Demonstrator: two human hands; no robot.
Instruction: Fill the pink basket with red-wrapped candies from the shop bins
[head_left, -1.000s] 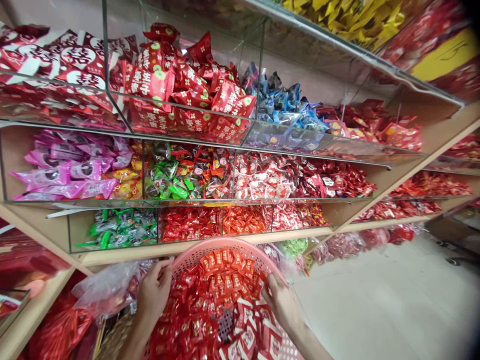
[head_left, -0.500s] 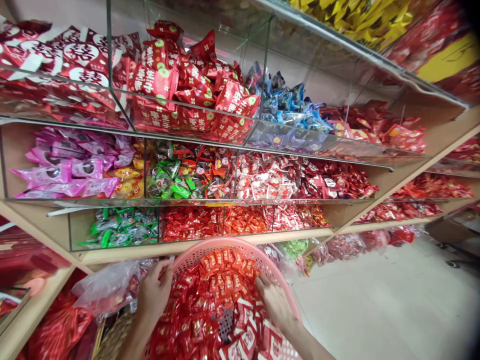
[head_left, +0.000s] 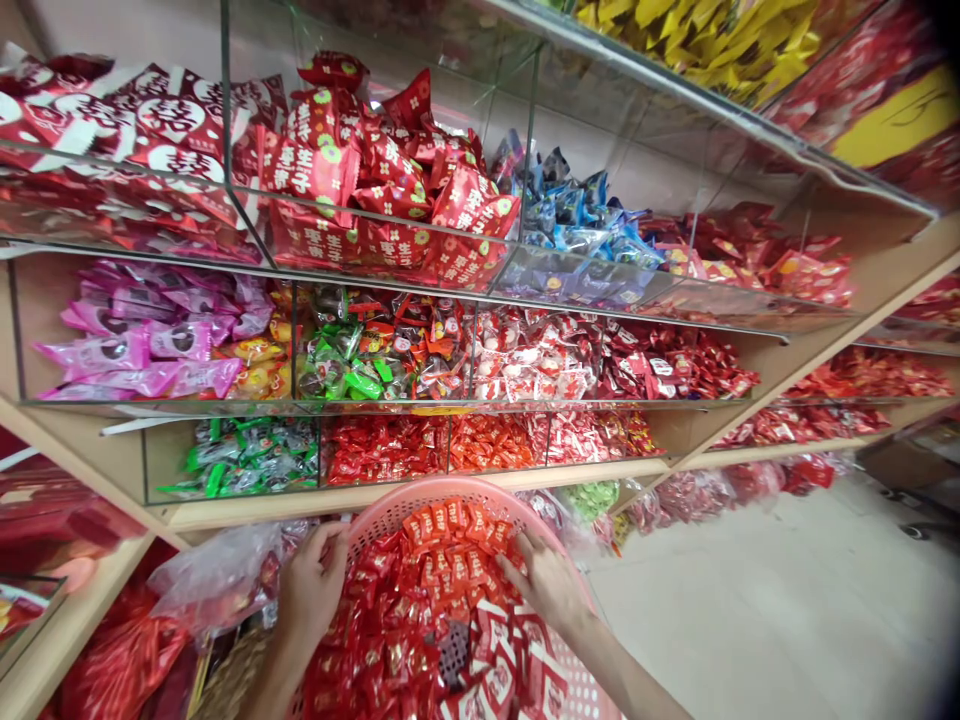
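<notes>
A pink perforated basket (head_left: pixel 442 487) holds red-wrapped candies (head_left: pixel 390 650), orange-red packets (head_left: pixel 454 555) and red-and-white packets (head_left: pixel 499 655). At its left rim is my left hand (head_left: pixel 319 570), fingers curled; whether they grip the rim or anything else is unclear. My right hand (head_left: pixel 547 580) is over the basket's right side, fingers apart beside the orange-red packets, holding nothing visible. Part of the basket's dark perforated bottom shows between the candies.
Shelves with clear bins (head_left: pixel 375 405) of wrapped candies rise in front. Purple packets (head_left: pixel 150 345) are at the left and blue ones (head_left: pixel 585 220) higher up. Plastic bags (head_left: pixel 217 575) lie below the shelf at left. Pale floor (head_left: pixel 772 600) shows at right.
My right hand has shifted slightly, its fingers now more spread over the candies. The left hand stays at the basket's left side. The view has moved a little.
</notes>
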